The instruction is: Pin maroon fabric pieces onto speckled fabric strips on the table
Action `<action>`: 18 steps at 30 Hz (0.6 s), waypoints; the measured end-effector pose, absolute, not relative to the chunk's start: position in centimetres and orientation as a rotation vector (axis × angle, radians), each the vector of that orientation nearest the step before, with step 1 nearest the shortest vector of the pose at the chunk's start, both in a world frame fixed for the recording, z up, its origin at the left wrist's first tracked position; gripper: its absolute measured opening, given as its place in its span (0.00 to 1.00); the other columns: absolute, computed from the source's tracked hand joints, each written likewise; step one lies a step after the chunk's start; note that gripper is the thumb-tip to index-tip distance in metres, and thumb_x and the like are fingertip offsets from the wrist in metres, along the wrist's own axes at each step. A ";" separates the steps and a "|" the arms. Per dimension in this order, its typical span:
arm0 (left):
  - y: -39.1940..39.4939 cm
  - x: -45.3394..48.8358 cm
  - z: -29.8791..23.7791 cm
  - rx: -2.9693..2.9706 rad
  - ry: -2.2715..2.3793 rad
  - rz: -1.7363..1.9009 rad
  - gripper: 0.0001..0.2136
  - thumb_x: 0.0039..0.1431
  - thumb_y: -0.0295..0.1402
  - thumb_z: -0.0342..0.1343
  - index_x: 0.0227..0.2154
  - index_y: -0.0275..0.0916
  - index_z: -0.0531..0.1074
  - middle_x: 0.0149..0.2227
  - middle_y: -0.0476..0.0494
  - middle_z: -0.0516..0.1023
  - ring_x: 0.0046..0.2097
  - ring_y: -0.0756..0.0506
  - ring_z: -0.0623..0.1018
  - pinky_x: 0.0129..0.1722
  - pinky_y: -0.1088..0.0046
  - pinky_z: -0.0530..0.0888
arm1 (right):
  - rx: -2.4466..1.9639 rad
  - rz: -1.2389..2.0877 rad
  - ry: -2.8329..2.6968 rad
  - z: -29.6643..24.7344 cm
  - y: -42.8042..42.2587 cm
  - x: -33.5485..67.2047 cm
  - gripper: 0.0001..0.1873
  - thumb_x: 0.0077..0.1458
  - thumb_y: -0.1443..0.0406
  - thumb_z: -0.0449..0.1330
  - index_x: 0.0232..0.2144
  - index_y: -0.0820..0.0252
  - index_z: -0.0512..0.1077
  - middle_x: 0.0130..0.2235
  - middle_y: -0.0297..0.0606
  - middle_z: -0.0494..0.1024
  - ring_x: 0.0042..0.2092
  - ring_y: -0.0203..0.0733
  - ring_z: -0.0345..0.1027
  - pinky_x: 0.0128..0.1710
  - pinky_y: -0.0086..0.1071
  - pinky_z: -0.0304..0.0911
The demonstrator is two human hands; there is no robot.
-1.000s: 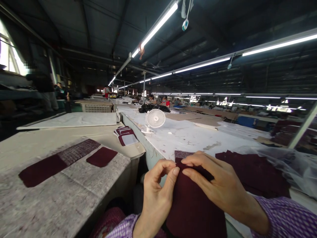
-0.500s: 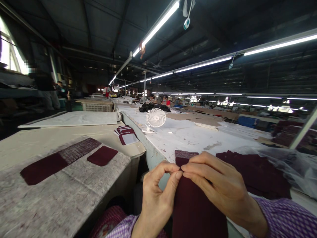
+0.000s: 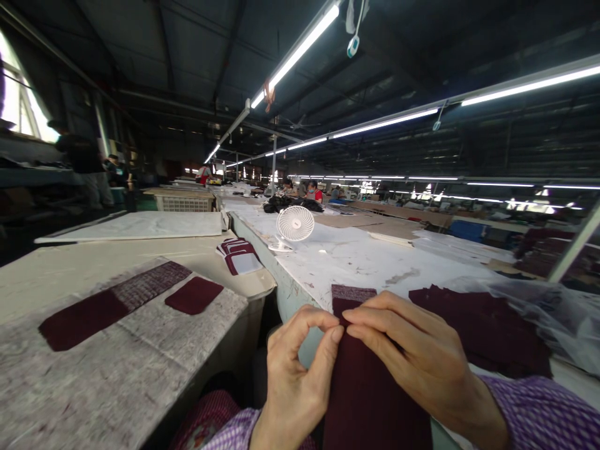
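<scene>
A long maroon fabric piece [image 3: 375,394] with a mottled strip at its far end lies over the table edge in front of me. Over its left side, my left hand [image 3: 302,375] holds thumb and forefinger in a pinch. My right hand [image 3: 417,356] comes in from the right above the same piece, thumb and fingers drawn close together. The two sets of fingertips face each other with a small gap. Anything between them is too small to make out.
A dark maroon fabric pile [image 3: 478,328] lies to the right beside clear plastic sheeting [image 3: 567,319]. A white fan [image 3: 295,224] stands ahead. On the left table are maroon pieces [image 3: 194,295] and a small stack of maroon-edged panels [image 3: 241,256]. People are farther back.
My fingertips have parted slightly; before, they met above the maroon fabric. The left hand has shifted a little left, the right a little right.
</scene>
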State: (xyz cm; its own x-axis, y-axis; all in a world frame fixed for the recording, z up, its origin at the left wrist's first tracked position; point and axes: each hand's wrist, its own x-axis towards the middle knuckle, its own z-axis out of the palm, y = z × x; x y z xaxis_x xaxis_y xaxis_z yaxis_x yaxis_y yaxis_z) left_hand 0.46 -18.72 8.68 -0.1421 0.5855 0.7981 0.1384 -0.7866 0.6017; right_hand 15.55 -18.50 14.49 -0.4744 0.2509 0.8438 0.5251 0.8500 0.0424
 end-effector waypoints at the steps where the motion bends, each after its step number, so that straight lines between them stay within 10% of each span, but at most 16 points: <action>1: -18.7 0.4 8.7 1.825 0.821 2.001 0.02 0.56 0.26 0.54 0.29 0.38 0.70 0.28 0.48 0.73 0.32 0.50 0.73 0.32 0.77 0.70 | -0.563 -0.372 -2.080 14.4 -18.5 15.6 0.08 0.55 0.72 0.57 0.36 0.58 0.73 0.31 0.35 0.74 0.31 0.34 0.69 0.30 0.26 0.67; 18: -18.6 0.6 8.5 1.964 0.600 2.116 0.07 0.55 0.21 0.51 0.34 0.38 0.68 0.29 0.46 0.73 0.31 0.49 0.73 0.32 0.74 0.70 | -0.588 -0.050 -2.140 14.6 -18.6 15.3 0.05 0.56 0.71 0.55 0.31 0.59 0.69 0.29 0.34 0.71 0.29 0.33 0.66 0.28 0.25 0.65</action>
State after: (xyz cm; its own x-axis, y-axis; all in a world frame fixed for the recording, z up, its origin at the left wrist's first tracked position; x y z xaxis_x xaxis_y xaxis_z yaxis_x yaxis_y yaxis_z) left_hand 0.64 -18.56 8.50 -0.1024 0.4063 0.9080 0.1305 -0.8994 0.4172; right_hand 15.33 -18.57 14.59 -0.4920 0.3917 0.7775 0.4275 0.8867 -0.1762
